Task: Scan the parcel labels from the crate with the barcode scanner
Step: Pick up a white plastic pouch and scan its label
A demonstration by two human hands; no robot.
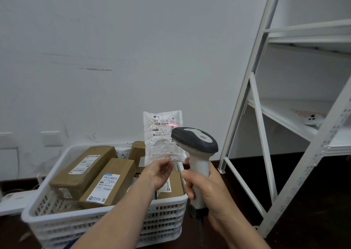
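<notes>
Crate (106, 222): white, slotted, on the left; it holds several brown boxes (109, 180) with labels facing up.
Left hand (157, 174): fingers pinched on the bottom edge of the pouch (163, 136), which stands upright above the crate's far right corner.
Label (163, 131): faces the camera; the red line touches only the right end of the barcode.
Right hand (207, 188): fingers wrapped tight around the handle of the scanner (195, 144), just right of the pouch.
Shelf (296, 115): a small white device lies on it.
Risk: the scan may fail because the line is off-centre; the thin pouch may bend or slip from such a small pinch.
</notes>
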